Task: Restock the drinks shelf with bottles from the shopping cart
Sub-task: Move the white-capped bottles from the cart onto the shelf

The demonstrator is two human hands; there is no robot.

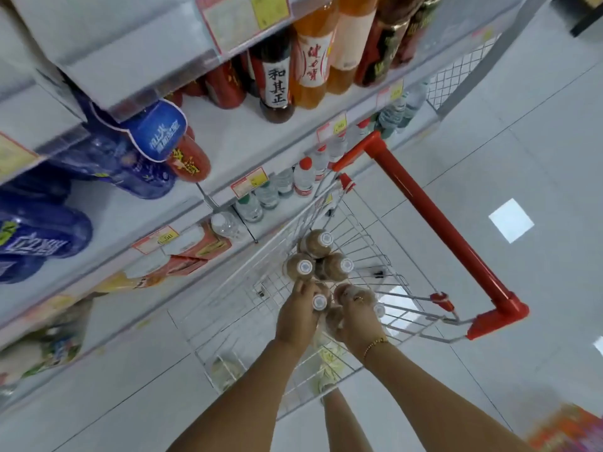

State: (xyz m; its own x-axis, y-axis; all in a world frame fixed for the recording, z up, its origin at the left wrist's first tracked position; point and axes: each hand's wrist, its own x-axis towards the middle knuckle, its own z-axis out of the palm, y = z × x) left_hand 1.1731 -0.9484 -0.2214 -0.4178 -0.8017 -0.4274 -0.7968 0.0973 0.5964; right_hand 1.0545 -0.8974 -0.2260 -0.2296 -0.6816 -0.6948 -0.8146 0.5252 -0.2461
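Both hands down in the cart (354, 220)
The left hand (298, 316) curls round a white-capped brown bottle (319, 302), the right hand (357, 321) wraps a second bottle (379, 310); three more bottles (326, 256) stand just beyond, drinks shelf (235, 138) close alongside

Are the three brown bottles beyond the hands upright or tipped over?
Upright: the three brown white-capped plastic bottles show round caps facing the camera, inside the wire cart.

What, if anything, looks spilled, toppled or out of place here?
Nothing stands out: the brown bottles stand upright and capped in the cart, the shelf bottles stand in rows, and the floor shows no spill.
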